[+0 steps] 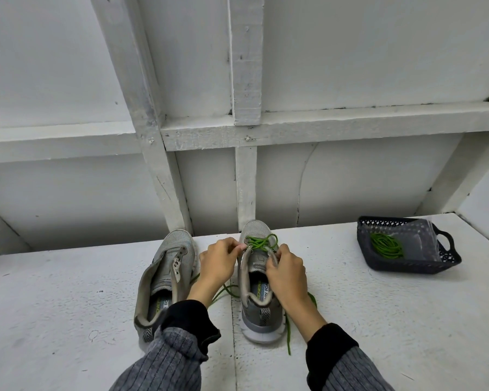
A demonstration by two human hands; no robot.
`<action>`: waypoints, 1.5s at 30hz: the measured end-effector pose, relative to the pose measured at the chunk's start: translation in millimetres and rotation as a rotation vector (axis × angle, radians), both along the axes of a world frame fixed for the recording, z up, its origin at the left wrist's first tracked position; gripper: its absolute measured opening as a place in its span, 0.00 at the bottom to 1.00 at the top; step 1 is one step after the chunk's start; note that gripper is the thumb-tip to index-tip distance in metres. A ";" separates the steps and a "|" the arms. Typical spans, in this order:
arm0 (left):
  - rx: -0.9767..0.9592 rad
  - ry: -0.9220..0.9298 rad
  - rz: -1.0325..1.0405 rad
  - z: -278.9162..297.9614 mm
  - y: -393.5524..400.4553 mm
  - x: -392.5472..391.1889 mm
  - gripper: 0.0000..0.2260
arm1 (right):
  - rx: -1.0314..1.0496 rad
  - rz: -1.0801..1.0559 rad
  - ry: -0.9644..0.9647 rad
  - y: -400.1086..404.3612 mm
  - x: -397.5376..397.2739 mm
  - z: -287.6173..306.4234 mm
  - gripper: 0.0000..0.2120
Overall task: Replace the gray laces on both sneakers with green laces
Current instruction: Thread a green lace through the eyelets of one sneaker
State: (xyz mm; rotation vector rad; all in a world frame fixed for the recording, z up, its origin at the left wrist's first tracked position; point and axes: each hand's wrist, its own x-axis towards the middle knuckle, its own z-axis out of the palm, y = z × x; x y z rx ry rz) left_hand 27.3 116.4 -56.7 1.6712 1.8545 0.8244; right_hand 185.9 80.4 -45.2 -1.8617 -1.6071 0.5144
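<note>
Two gray sneakers stand side by side near the far edge of the white bench [68,292], toes toward the white framed wall [237,80]. The right sneaker [259,303] carries a green lace [261,241] crossed through its eyelets nearest the toe, with loose ends trailing onto the bench on both sides of the heel. The left hand [218,265] has its fingers curled and pinches the lace at the shoe's left eyelet row; the right hand [287,273] has its fingers curled too, gripping the right eyelet flap, though whether it also holds lace cannot be told. The left sneaker [164,280] stands just beside it, unlaced, its eyelets bare. Toward the bench's far right corner sits a dark plastic basket [435,266] holding a coiled green lace [387,245].
</note>
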 end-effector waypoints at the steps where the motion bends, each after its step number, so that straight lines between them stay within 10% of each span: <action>1: -0.003 -0.055 0.011 -0.3 -0.8 -0.6 0.11 | 0.001 0.000 0.000 0.0 0.0 0.0 0.07; 12: 0.214 -0.998 0.354 21.8 -5.5 3.2 0.12 | -0.010 0.011 -0.001 -0.8 -0.1 0.2 0.08; 22: 0.017 -0.440 -0.003 10.2 -11.2 0.8 0.05 | -0.021 -0.028 0.325 -2.6 15.9 -13.4 0.18; 36: 0.032 0.039 -0.014 -4.1 -9.8 -1.2 0.08 | 0.013 -0.031 0.164 14.1 24.9 -25.0 0.07; 45: -0.076 -0.397 0.137 -13.2 -14.0 9.9 0.10 | -0.158 -0.014 0.342 13.3 18.6 -15.3 0.09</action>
